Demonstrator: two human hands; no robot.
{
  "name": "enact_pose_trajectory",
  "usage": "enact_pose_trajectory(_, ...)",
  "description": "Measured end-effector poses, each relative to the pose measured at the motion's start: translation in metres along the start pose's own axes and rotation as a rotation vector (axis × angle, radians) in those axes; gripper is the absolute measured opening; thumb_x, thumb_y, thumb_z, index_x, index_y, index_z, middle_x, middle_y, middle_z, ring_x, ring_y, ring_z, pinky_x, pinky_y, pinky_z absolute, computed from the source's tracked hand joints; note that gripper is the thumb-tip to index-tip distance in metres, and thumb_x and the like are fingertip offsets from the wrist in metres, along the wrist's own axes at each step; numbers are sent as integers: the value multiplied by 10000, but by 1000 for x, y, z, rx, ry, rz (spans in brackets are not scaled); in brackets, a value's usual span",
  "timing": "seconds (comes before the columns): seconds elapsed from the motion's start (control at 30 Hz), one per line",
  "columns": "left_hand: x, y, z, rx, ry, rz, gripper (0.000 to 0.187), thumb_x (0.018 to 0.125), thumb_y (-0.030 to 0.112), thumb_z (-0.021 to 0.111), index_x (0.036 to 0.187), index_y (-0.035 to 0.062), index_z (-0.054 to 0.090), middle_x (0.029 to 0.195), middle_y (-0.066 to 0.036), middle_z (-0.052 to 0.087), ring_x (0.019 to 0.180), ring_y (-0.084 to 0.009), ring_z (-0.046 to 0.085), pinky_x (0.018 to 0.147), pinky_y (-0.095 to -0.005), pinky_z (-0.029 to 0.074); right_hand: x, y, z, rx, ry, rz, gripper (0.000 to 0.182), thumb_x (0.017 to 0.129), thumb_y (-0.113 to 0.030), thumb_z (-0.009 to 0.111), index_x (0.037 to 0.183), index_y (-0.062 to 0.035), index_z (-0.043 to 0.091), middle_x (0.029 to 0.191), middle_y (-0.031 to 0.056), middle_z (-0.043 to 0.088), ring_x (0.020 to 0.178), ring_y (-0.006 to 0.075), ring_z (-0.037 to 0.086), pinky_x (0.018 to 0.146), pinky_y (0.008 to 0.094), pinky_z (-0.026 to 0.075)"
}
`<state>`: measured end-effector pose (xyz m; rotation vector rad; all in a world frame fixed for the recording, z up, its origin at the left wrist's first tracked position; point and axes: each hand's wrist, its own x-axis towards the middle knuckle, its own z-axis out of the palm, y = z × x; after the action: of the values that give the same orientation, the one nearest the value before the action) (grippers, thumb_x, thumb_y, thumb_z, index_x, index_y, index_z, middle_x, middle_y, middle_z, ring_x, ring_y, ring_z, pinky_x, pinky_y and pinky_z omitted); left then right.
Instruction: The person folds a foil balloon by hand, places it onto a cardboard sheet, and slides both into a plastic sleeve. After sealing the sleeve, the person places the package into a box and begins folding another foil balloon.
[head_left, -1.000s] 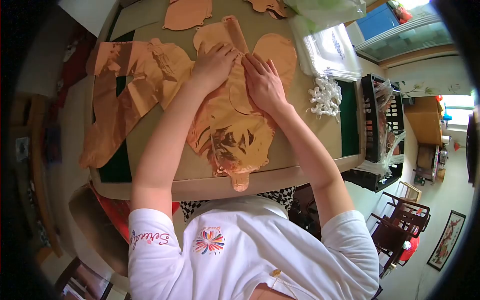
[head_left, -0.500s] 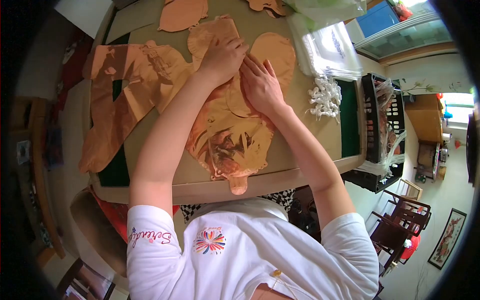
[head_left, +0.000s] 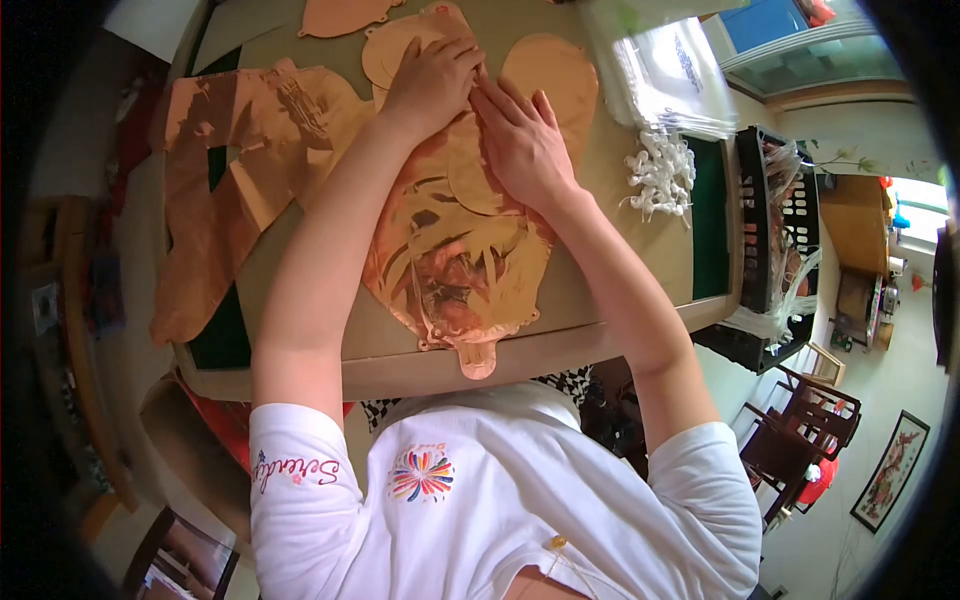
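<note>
Flat copper-coloured foil balloons lie on the table in front of me. The nearest foil balloon (head_left: 450,270) is wrinkled and shiny, with a tab at its lower end. My left hand (head_left: 437,85) bends over its upper part, fingers curled together and pressed to the foil; their tips are partly hidden. Against them, my right hand (head_left: 525,140) lies flat on the foil, fingers stretched out and thumb apart. Left of my left arm spreads another foil balloon (head_left: 255,160) with an opening through it. A further foil piece (head_left: 345,14) shows at the far edge.
The brown-covered table (head_left: 640,260) has a rounded front edge. At the right lie clear plastic bags (head_left: 670,80) and a bundle of white string (head_left: 662,172). Beyond the edge stands a black crate (head_left: 760,220) with plastic bags. A dark wooden chair (head_left: 800,430) is farther right.
The view has shifted a little, so the table sits higher in it. Both hands stay together on the upper part of the foil balloon, with little change in pose.
</note>
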<state>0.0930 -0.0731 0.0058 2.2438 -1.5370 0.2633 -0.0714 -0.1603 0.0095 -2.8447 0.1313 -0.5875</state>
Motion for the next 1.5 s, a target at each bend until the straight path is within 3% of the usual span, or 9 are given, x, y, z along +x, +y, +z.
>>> enact_pose_trajectory(0.1,-2,-2,4,-22,38,5,314,948,220,505,1230,106,582,1318,-67,572,1211,-264,535,1074,-515,323,0,0,1,-16,2,23,456,925,-150,518,1374,-76,481,1427,85,469,1348,264,396,1119,503,282)
enact_pose_trajectory(0.47,16,-12,15,117,103,-13,364,949,275,507,1273,112,542,1249,-89,607,1181,-270,550,1044,-493,353,1,-1,2,12,-8,37,413,933,-145,486,1333,-46,505,1394,96,496,1339,266,405,1116,543,273)
enact_pose_trajectory(0.67,33,-35,28,223,79,-45,403,958,279,497,1324,110,505,1357,-94,532,1290,-249,467,1059,-508,329,1,0,2,34,8,29,418,933,-158,493,1335,-45,503,1387,103,503,1340,266,405,1117,541,273)
enact_pose_trajectory(1.0,-62,58,-12,13,-21,-227,474,978,262,468,1396,40,432,1448,-119,428,1367,-293,365,1113,-546,256,1,0,1,17,-17,33,434,911,-147,499,1333,-44,508,1377,117,512,1320,281,427,1120,540,269)
enact_pose_trajectory(1.2,-71,57,-7,36,30,-175,493,999,306,438,1407,31,419,1465,-127,410,1389,-279,336,1130,-530,232,1,3,4,9,55,-8,419,905,-145,512,1311,-42,530,1344,130,537,1295,295,454,1114,509,297)
enact_pose_trajectory(1.3,-71,58,-8,69,-21,-193,504,1005,318,418,1420,34,403,1487,-125,386,1399,-274,320,1147,-515,208,7,8,-6,345,90,112,371,892,-141,536,1246,-32,566,1305,151,555,1269,323,469,1094,482,337)
enact_pose_trajectory(1.37,-72,58,-6,54,-14,-199,523,996,328,410,1423,27,397,1491,-116,382,1409,-259,307,1150,-519,211,5,13,-25,339,95,352,321,879,-177,578,1160,-23,591,1308,182,538,1268,351,460,1080,454,365)
enact_pose_trajectory(1.4,-73,57,-4,48,-12,-205,533,992,333,405,1425,23,394,1493,-111,381,1413,-252,300,1152,-520,212,1,46,-5,-147,202,127,293,887,-242,588,1083,-25,604,1343,199,504,1294,366,434,1094,444,357)
enact_pose_trajectory(1.5,-73,57,-2,47,-4,-213,536,985,327,417,1426,24,388,1495,-110,376,1419,-249,291,1156,-523,209,-9,49,2,-68,271,395,377,923,-248,540,1261,-85,580,1401,195,467,1325,371,407,1120,441,325)
